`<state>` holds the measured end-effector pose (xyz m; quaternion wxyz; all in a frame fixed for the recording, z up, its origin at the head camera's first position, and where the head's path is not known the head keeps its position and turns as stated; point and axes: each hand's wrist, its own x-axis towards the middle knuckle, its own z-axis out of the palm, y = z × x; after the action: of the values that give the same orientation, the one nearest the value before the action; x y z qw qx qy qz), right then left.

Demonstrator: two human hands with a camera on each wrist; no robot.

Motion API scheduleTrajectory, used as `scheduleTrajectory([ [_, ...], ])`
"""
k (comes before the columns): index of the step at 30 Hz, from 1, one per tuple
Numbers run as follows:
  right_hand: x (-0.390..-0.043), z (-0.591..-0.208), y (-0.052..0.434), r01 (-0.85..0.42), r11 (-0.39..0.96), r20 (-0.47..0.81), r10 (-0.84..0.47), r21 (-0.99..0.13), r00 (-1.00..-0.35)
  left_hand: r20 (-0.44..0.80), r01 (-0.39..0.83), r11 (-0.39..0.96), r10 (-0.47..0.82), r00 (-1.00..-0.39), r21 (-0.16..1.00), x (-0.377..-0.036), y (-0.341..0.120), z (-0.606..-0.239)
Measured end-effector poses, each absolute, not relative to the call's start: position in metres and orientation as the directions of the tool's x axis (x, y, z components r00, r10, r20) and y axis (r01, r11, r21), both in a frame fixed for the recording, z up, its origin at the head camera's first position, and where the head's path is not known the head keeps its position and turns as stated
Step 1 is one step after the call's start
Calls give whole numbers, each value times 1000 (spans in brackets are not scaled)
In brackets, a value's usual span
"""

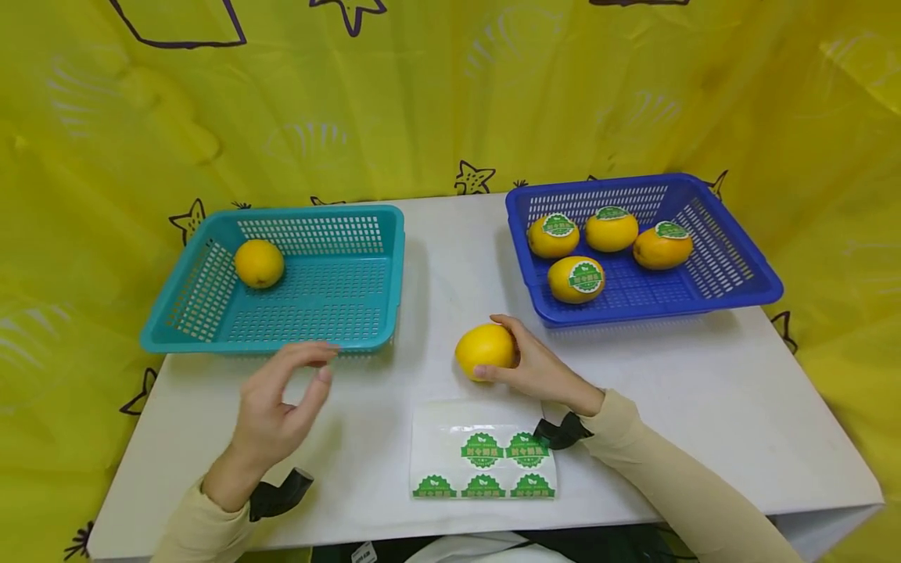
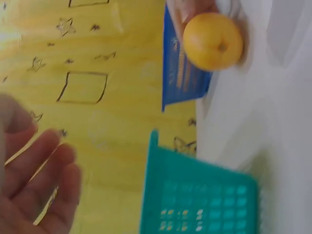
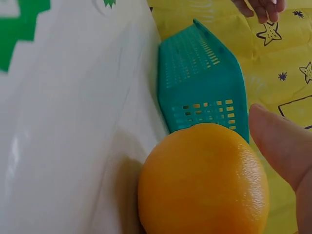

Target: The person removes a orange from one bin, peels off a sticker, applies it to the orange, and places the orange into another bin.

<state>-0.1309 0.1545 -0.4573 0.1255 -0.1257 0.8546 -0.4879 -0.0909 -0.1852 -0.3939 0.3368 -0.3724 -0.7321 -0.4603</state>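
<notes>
The white table (image 1: 704, 407) carried everything, with two baskets along its far edge: a teal basket (image 1: 211, 313) toward the far left corner and a blue basket (image 1: 746, 270) toward the far right corner. The teal one held a single bare orange (image 1: 259, 263); the blue one held four labelled oranges (image 1: 576, 279), each with a green round sticker.

Near the middle of the table, just in front of the blue basket, lay a fifth unlabelled orange (image 1: 484, 350). The right hand (image 1: 538, 363) cupped it from the right side, fingers and thumb curled round it and steadying it against the tabletop. The left hand (image 1: 278, 407) hovered above the table in front of the teal basket, holding nothing, its fingers loosely spread.

At the near edge sat a sticker sheet (image 1: 482, 450) with five green stickers remaining: two in the upper row, three in the lower.

Doing this well would probably mean keeping the fruit from rolling, peeling a sticker cleanly by its edge, and pressing it flat onto a smooth part of the skin.
</notes>
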Motion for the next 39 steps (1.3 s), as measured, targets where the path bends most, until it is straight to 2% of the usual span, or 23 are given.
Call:
scheduleTrajectory([
  [3, -124, -452, 162, -90, 494, -93, -333, -865, -938, 713, 831, 322, 429, -554, 453, -90, -177, -409],
  [7, -111, -445, 178, -93, 503, -72, -298, -859, -952, 502, 765, 364, 591, -631, 532, -91, -163, -426],
  [10, -100, -443, 189, -103, 484, -37, -271, -869, -962, 309, 669, 403, 660, -685, 624, -93, -152, -435],
  [14, -83, -443, 195, -126, 460, 13, -240, -879, -971, 119, 563, 452, 698, -706, 692, -95, -137, -442],
  [18, -67, -446, 193, -154, 449, 57, -224, -880, -973, 54, 579, 495, 728, -683, 648, -96, -125, -448],
  [22, -56, -450, 185, -212, 455, 96, -264, -865, -960, 9, 596, 531, 742, -670, 603, -96, -116, -455],
  [29, -48, -461, 169, -314, 499, 116, -387, -808, -915, -46, 553, 580, 714, -699, 598, -97, -108, -465],
  [34, -46, -463, 162, -385, 531, 141, -441, -755, -886, -89, 476, 592, 682, -726, 651, -99, -107, -468],
  [39, -47, -464, 157, -470, 583, 209, -458, -663, -864, -136, 377, 535, 692, -709, 756, -101, -108, -467],
])
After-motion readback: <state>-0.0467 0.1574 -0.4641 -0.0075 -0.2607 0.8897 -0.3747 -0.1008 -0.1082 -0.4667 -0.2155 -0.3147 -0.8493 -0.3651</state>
